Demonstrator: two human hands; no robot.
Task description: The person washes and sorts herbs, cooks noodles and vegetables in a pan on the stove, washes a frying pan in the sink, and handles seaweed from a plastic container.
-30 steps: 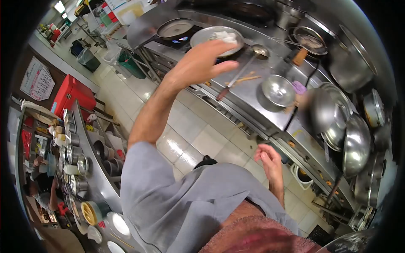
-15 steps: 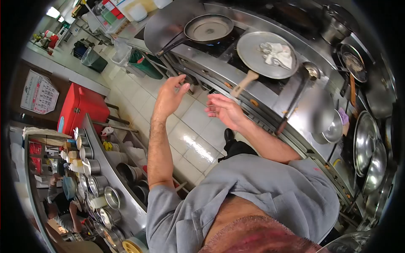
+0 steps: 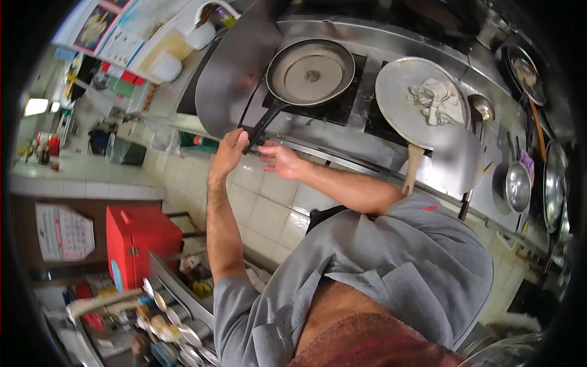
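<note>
A dark-rimmed frying pan (image 3: 312, 74) sits on the left burner, its black handle (image 3: 264, 124) pointing toward me. My left hand (image 3: 227, 154) is at the end of that handle, thumb and fingers closed around it as far as I can see. Just to the right, my right hand (image 3: 280, 160) is held below the handle with its fingers apart and nothing in them. On the burner beside the pan lies a flat round griddle pan (image 3: 394, 101) with a wooden handle (image 3: 414, 168). A crumpled whitish cloth (image 3: 441, 103) rests on it.
A ladle (image 3: 483, 109) lies to the right of the griddle pan, and a metal bowl (image 3: 518, 186) stands farther right. Behind my left arm are a red box (image 3: 147, 241) and a counter crowded with metal containers. A curved metal guard (image 3: 221, 92) borders the stove's left end.
Both hands have moved toward the stove, the left reaching the frying pan's handle. My view has turned and come closer to the burners.
</note>
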